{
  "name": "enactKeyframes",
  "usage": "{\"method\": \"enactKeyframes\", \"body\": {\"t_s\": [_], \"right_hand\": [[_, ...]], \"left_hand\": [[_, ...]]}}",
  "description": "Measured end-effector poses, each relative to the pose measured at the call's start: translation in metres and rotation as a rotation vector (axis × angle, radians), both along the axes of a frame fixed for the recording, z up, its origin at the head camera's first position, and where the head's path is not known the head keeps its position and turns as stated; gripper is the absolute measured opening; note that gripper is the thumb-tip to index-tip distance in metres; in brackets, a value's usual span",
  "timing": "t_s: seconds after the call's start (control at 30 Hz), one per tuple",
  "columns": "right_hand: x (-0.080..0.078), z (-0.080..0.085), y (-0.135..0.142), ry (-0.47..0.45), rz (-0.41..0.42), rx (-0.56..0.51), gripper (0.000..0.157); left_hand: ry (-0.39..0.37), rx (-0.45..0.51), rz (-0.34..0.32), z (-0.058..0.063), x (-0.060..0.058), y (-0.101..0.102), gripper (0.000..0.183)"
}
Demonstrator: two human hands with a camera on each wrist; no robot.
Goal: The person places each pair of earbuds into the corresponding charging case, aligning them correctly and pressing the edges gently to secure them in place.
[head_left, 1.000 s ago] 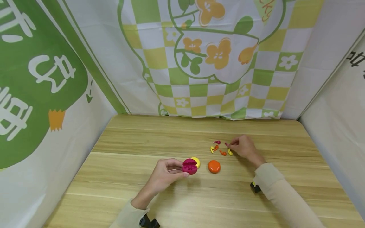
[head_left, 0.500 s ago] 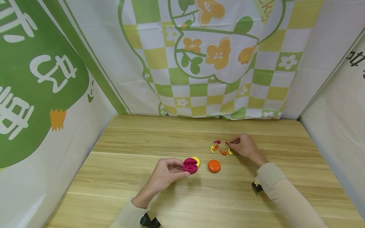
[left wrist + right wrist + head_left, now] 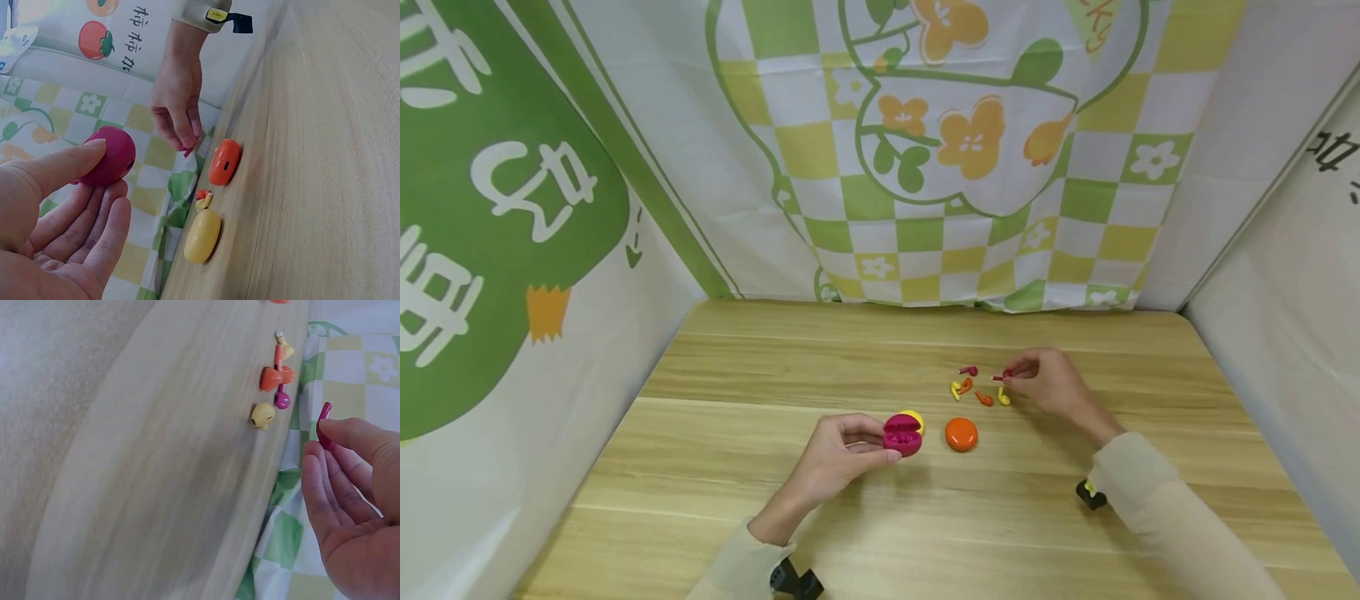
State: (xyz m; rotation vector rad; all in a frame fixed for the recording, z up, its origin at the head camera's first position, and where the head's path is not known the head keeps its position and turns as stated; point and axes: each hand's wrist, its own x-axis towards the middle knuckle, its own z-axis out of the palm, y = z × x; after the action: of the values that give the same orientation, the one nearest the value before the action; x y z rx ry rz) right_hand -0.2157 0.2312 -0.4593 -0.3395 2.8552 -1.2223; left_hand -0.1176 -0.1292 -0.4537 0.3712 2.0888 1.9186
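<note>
My left hand (image 3: pixel 835 458) grips a magenta earbud case (image 3: pixel 902 437) by its left side, lid raised, above the table. In the right hand (image 3: pixel 1051 385), a magenta earbud (image 3: pixel 324 425) is pinched between thumb and fingertips, lifted off the wood. Another magenta earbud (image 3: pixel 969 371) lies on the table to the left of that hand. Near it are two yellow earbuds, one of them this yellow earbud (image 3: pixel 1003 397), and two orange ones, including this orange earbud (image 3: pixel 984 399). A closed orange case (image 3: pixel 961 434) sits between the hands. Behind the magenta case, a yellow case (image 3: pixel 202 236) is partly hidden in the head view.
The wooden table (image 3: pixel 737 358) reaches back to a checkered cloth (image 3: pixel 940 250) that hangs behind it. Printed cloth walls stand at the left and right. A black wrist mount (image 3: pixel 1091 495) is strapped at the right sleeve.
The right hand has shifted slightly right and turned, so the pinched magenta earbud now shows more fully with its stem pointing left. The left hand and its case have hardly moved.
</note>
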Motion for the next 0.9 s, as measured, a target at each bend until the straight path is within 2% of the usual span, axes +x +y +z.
{"method": "enactKeyframes", "body": {"t_s": [0.5, 0.9], "right_hand": [[0.025, 0.028, -0.002, 0.061, 0.066, -0.034, 0.020], [0.039, 0.036, -0.006, 0.161, 0.143, 0.002, 0.018]], "left_hand": [[0.004, -0.003, 0.004, 0.000, -0.001, 0.000, 0.030], [-0.009, -0.014, 0.018, 0.004, 0.000, 0.004, 0.029]]}}
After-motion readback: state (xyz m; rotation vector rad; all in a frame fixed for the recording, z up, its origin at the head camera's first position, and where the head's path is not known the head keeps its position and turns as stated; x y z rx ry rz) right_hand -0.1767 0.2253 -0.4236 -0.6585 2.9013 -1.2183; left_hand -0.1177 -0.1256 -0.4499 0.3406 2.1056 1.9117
